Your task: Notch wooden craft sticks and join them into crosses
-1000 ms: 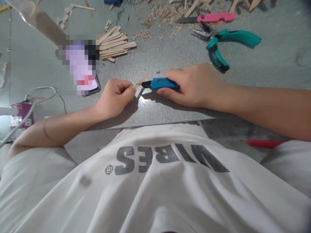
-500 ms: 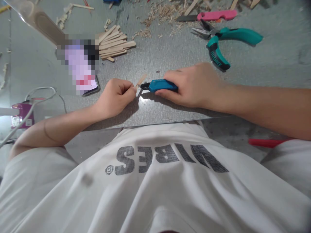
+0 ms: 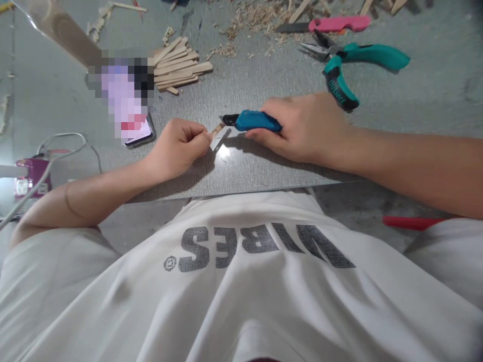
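Observation:
Between thumb and forefinger, my left hand [image 3: 183, 149] pinches a thin wooden craft stick [image 3: 217, 130] that points up and to the right. My right hand [image 3: 302, 128] is closed round the handle of a blue utility knife [image 3: 258, 121]. The knife's black nose and short blade lie at the far end of the stick, pointing left. Whether the blade touches the wood I cannot tell. Both hands are just above the grey table [image 3: 241, 173], near its front edge.
A pile of craft sticks [image 3: 179, 68] lies beyond my left hand, beside a phone [image 3: 140, 133] propped up. Green-handled pliers [image 3: 339, 65] and a pink-handled folding saw [image 3: 337, 23] lie at the back right, near wood shavings [image 3: 256, 20]. A cable [image 3: 64, 138] runs at left.
My right hand has moved the knife slightly away from me and to the right, from beside my left fingertips to the stick's far end. My left hand has hardly moved.

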{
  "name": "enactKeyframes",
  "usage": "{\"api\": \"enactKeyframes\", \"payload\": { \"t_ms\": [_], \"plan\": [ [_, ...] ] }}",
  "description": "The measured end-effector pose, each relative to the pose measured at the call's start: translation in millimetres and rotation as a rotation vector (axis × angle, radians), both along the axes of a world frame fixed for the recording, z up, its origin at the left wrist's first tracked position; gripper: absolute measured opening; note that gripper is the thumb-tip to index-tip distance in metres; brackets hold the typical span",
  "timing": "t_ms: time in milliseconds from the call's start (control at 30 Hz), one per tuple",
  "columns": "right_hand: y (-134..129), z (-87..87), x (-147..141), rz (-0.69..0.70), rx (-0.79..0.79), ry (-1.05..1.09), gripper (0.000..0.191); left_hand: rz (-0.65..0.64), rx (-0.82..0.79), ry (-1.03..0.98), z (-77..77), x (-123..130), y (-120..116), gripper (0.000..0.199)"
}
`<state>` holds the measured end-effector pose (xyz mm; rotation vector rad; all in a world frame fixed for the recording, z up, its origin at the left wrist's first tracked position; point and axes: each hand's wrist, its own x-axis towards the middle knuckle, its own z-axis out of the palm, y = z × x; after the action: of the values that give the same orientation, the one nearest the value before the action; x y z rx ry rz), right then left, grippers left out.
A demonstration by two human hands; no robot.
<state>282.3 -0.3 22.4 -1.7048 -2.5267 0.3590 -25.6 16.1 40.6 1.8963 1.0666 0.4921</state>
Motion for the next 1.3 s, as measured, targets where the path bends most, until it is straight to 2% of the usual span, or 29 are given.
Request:
{"api": "enactKeyframes", "payload": {
  "t_ms": [133,400,633,767,1100,1300],
  "plan": [
    [-1.8,3.0,-0.6,0.079,-0.048,-0.001,0.071,0.004,0.029,-0.016,-2.8,-0.3,1.2,0.045],
    [-3.0,6.0,-2.9,0.11,-0.038,-0.052,0.074,-0.015,0.022,-0.054,-4.9,-1.0,1.9,0.043],
    [-2.6,7.9,-4.5,0.076,-0.07,-0.046,0.074,-0.045,0.004,-0.102,-4.3,-1.8,1.8,0.038],
    [-2.2,3.7,-3.9,0.08,-0.025,-0.069,0.078,-0.057,0.015,-0.117,-1.9,-0.3,1.0,0.038],
    [-1.7,1.6,0.1,0.08,-0.034,-0.001,0.077,-0.007,0.065,-0.099,-8.3,1.5,-4.2,0.043],
    [-2.4,2.1,-0.8,0.067,-0.039,0.084,0.07,0.01,0.128,-0.053,-12.0,0.8,-7.2,0.044]
  ]
}}
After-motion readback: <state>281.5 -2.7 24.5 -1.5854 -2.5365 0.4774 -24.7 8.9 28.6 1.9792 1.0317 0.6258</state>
